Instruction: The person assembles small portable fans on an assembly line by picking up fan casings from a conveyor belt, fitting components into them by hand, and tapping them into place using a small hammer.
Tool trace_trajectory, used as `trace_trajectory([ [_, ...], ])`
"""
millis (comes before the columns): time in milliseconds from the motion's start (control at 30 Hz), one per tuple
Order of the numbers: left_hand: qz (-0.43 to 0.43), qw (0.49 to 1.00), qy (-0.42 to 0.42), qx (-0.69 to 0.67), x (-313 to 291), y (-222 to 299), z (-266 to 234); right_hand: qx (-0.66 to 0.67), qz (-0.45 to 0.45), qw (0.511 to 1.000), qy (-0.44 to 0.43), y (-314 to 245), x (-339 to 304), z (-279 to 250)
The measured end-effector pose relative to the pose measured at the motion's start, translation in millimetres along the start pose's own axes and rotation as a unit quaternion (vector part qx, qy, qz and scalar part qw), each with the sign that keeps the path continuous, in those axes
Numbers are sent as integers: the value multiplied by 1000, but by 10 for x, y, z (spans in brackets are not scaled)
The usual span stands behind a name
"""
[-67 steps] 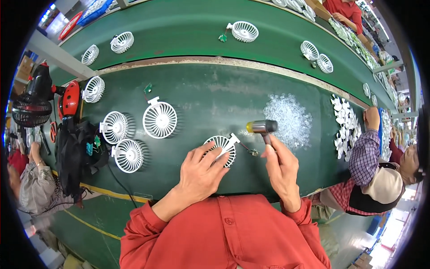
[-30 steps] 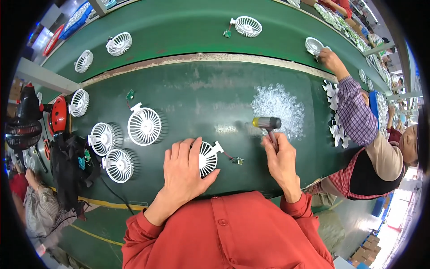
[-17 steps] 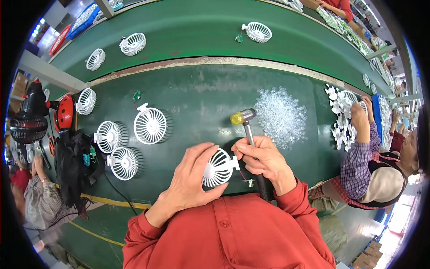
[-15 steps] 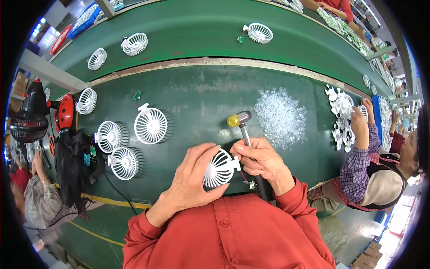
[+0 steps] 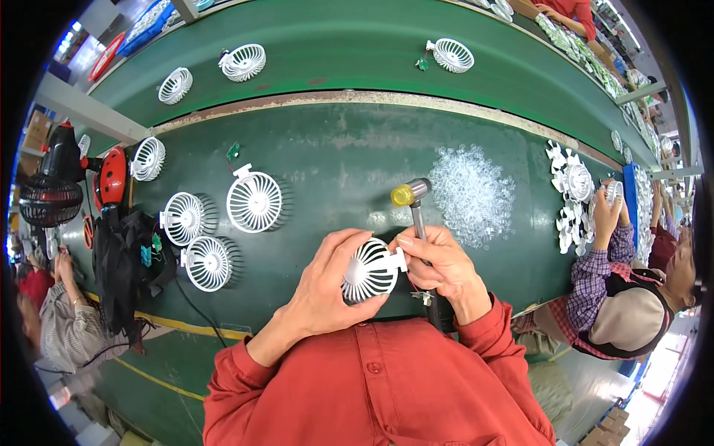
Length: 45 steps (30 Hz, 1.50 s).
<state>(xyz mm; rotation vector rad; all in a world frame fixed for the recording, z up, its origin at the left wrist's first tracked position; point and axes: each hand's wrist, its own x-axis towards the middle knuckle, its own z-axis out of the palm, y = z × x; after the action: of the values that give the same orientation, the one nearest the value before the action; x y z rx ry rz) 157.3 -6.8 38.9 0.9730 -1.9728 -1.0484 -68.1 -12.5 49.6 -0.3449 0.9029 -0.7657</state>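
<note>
My left hand (image 5: 323,279) is wrapped round a white round fan housing (image 5: 370,271) with slatted ribs, close to my body. A short white neck sticks out from the housing's right side, and a small circuit board (image 5: 423,297) hangs below it. My right hand (image 5: 444,267) grips a mallet (image 5: 419,215) with a yellow-tipped metal head and a dark handle. The mallet points up and away from me. My right thumb and forefinger are at the fan's neck; whether they pinch a small part there is hidden.
Left on the green table stand several white fan housings (image 5: 254,202), beside a red-and-black fan (image 5: 111,178) and black cloth (image 5: 123,275). Right lies a heap of small clear pieces (image 5: 476,195). A co-worker (image 5: 628,290) handles white parts. Behind runs a green conveyor (image 5: 335,59) carrying more housings.
My right thumb and forefinger have come up against the fan's neck, and the housing has turned slightly. On the conveyor the housings have shifted to the right. The co-worker's hands have moved.
</note>
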Motion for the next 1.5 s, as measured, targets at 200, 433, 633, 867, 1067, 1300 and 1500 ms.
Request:
trace_trajectory([
  [200, -40, 999, 25, 0, 13, 37, -13, -30, -45, 998, -24, 26, 24, -22],
  [433, -100, 989, -21, 109, 96, 127, -197, -166, -133, 966, 144, 45, 35, 236],
  [633, -126, 988, -42, 82, 672, 126, -594, -382, -305, 832, 264, -114, 71, 291],
  [867, 90, 941, 136, 296, 1622, -665, -991, -267, -541, 756, 254, -101, -40, 431],
  [1067, 13, 849, 128, 513, 1893, -1670, -1540, -344, -506, 772, 170, 8, -17, 267],
  [1300, 71, 798, 122, 586, 2051, -1556, -1520, -317, -402, 840, 178, -81, 46, 348],
  [1500, 204, 882, 141, 401, 1388, -336, -797, -254, -323, 879, 241, -212, 117, 354],
])
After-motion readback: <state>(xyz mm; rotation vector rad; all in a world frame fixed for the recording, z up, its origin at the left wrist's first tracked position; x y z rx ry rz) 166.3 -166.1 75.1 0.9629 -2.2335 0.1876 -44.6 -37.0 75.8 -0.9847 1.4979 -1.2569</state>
